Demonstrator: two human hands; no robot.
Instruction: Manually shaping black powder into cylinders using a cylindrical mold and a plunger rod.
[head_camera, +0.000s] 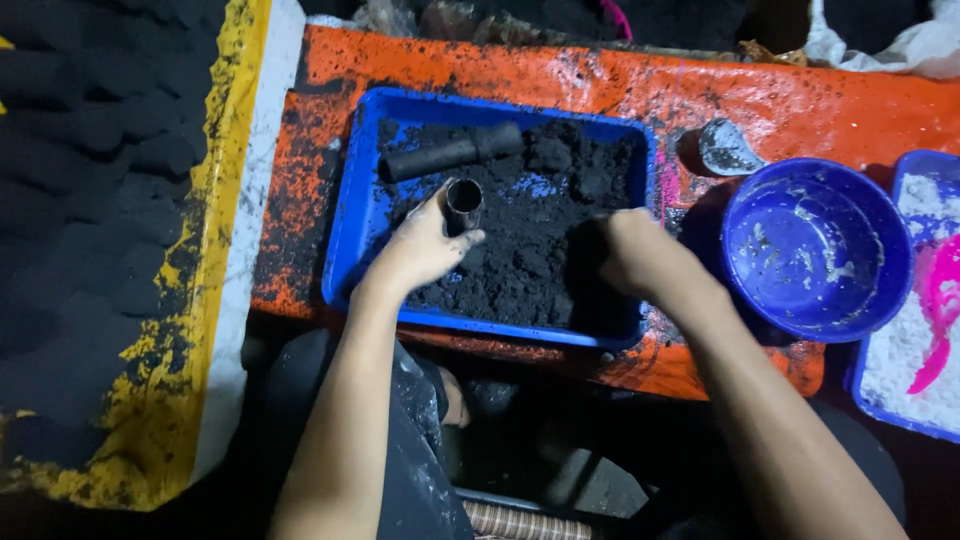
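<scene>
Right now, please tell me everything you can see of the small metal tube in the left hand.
The tube is a short, shiny metal cylinder, open at the top, with a dark inside. It stands nearly upright in the blue tray, its lower end in the black powder. The left hand holds it, fingers behind and thumb in front low down. Black dust marks its side. A longer black roll lies apart behind it. The right hand does not touch it.

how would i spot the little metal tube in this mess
Find the blue tray of black powder on the orange sheet. The left hand holds the metal tube upright there; unlike the longer black roll lying behind it, it is short, shiny and open-topped.
</scene>
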